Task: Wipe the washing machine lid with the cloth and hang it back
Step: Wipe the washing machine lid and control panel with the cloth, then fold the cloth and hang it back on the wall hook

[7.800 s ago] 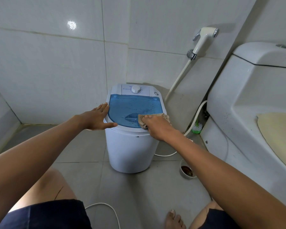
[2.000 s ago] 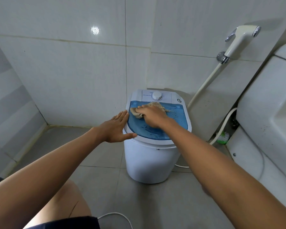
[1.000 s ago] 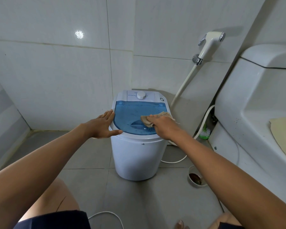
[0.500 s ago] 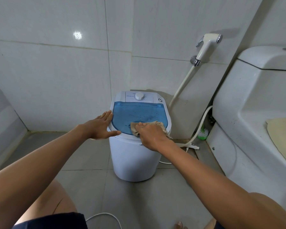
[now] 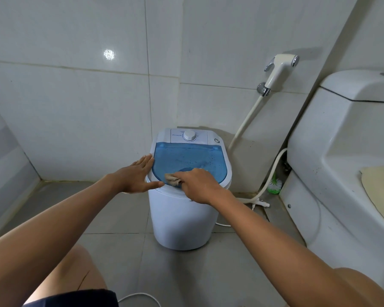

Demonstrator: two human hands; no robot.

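Right hand (image 5: pixel 197 185) pressing bunched cloth (image 5: pixel 172 178) onto blue lid's (image 5: pixel 189 159) near-left edge to wipe; left hand (image 5: pixel 135 176), flat and spread, bracing the washing machine (image 5: pixel 182 220).

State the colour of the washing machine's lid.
Translucent blue lid with a white surround, clearest in the head view.

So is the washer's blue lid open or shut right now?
Shut. The blue lid lies flat in the washer's rim, with the right hand pressing the cloth on its near edge.
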